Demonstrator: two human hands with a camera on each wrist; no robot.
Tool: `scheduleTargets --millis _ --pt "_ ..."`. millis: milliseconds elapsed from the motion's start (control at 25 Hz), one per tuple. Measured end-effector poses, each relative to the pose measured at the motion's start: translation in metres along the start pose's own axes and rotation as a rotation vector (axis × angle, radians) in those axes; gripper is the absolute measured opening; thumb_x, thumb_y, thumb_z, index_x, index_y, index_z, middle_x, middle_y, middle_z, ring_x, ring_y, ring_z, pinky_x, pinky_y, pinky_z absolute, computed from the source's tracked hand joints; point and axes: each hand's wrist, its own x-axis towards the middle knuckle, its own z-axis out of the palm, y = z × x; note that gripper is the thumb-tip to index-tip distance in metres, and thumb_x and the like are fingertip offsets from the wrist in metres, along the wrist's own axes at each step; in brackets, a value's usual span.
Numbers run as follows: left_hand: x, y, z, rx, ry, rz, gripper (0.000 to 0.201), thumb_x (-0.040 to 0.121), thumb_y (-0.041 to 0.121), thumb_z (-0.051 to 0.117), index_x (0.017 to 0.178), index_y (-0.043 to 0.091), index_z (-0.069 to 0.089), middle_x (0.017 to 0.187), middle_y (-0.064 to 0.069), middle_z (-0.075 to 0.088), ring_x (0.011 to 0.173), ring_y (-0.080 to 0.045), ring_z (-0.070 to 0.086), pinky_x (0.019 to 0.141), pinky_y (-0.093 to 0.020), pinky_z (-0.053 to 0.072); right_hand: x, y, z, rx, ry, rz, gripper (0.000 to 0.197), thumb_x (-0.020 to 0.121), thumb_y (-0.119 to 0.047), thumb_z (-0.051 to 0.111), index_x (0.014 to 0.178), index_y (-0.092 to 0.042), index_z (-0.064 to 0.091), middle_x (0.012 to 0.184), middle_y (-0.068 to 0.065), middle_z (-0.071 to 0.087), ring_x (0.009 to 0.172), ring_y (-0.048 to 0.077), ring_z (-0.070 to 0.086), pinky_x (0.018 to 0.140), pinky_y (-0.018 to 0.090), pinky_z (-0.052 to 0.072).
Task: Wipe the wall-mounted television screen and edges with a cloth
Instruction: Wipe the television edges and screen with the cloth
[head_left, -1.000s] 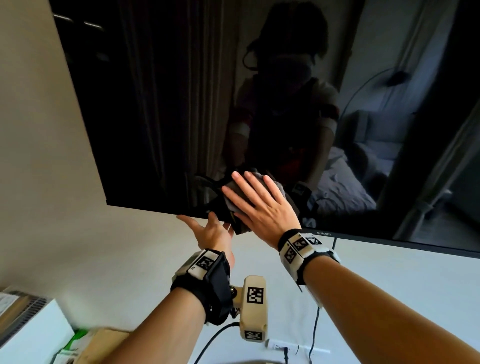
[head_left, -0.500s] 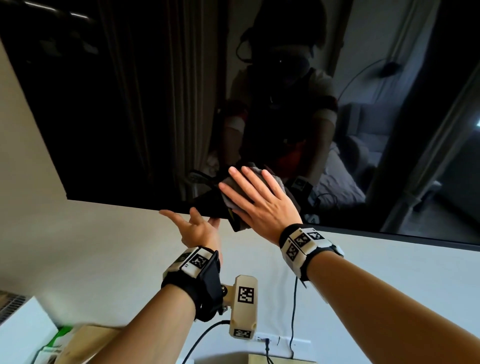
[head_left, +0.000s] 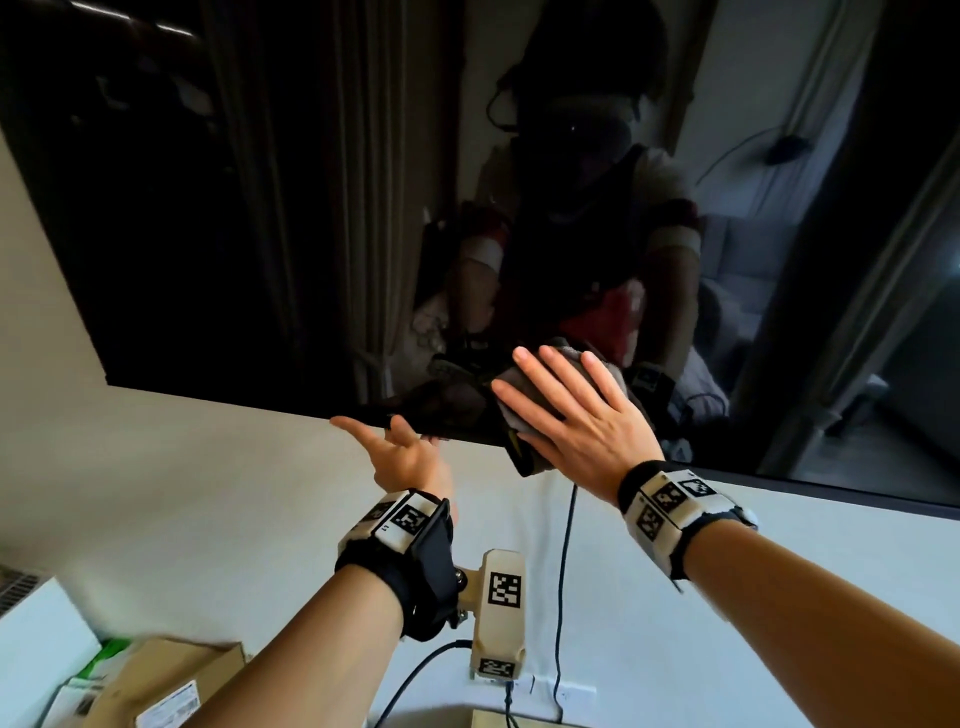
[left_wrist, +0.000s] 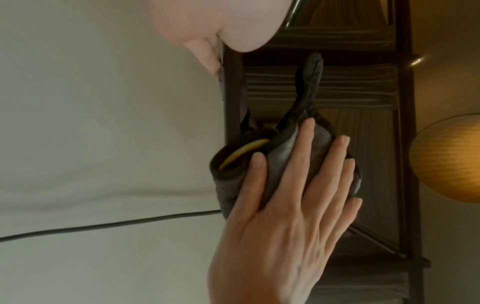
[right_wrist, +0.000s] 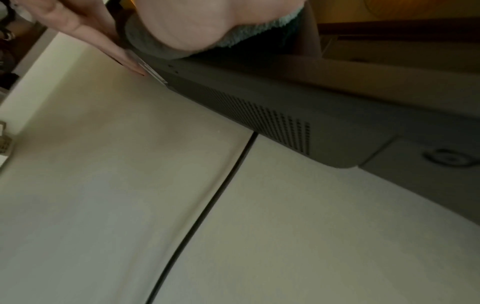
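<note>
The wall-mounted television fills the upper head view, its screen dark and mirror-like. My right hand lies flat, fingers straight, pressing a folded grey cloth against the screen at the bottom edge. In the left wrist view the same cloth, with a yellow tag, is under the right hand. My left hand is palm up just left of it, fingers touching the television's bottom edge. The right wrist view has the vented underside, the cloth and left-hand fingers.
A black cable hangs down the white wall from below the television to a socket. A cardboard box and a white unit sit at lower left.
Both hands have slid to the right along the television's bottom edge, away from its lower left corner, the right hand still flat on the cloth.
</note>
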Motion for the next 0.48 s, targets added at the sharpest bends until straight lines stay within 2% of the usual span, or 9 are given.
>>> scheduleTargets --millis 120,280,400,480 --pt "-0.021 -0.009 0.014 -0.008 0.016 0.020 0.066 0.105 0.021 0.038 0.154 0.043 -0.001 0.122 0.004 0.052 0.097 -0.027 0.067 0.087 -0.034 0.053 0.003 -0.008 0.002 0.043 0.009 0.047 0.054 0.103 -0.042 0.033 0.152 -0.026 0.020 0.159 0.007 0.014 0.147 0.025 0.016 0.120 0.044 0.008" --pt "-0.046 -0.024 0.036 0.004 0.035 0.028 0.064 0.105 0.018 0.036 0.155 0.040 0.001 0.130 0.000 0.051 0.108 -0.028 0.062 0.090 -0.038 0.053 -0.021 0.016 0.001 0.043 -0.029 0.018 0.056 0.103 -0.042 0.033 0.153 -0.025 0.014 0.161 0.006 0.009 0.148 0.025 0.009 0.121 0.043 0.007" --pt "-0.053 -0.033 0.043 0.104 0.074 0.073 0.063 0.104 0.019 0.038 0.156 0.030 0.005 0.139 -0.009 0.050 0.123 -0.038 0.055 0.100 -0.053 0.049 -0.056 0.048 -0.007 0.018 -0.019 0.043 0.055 0.103 -0.041 0.034 0.153 -0.026 0.019 0.160 0.007 0.013 0.147 0.025 0.014 0.120 0.044 0.010" --pt "-0.065 -0.041 0.051 0.203 0.070 0.114 0.060 0.104 0.023 0.039 0.156 0.022 0.009 0.139 -0.021 0.051 0.120 -0.044 0.056 0.099 -0.058 0.047 -0.058 0.052 -0.010 0.034 -0.002 0.051 0.055 0.102 -0.042 0.035 0.152 -0.026 0.021 0.159 0.007 0.013 0.147 0.025 0.015 0.120 0.044 0.007"
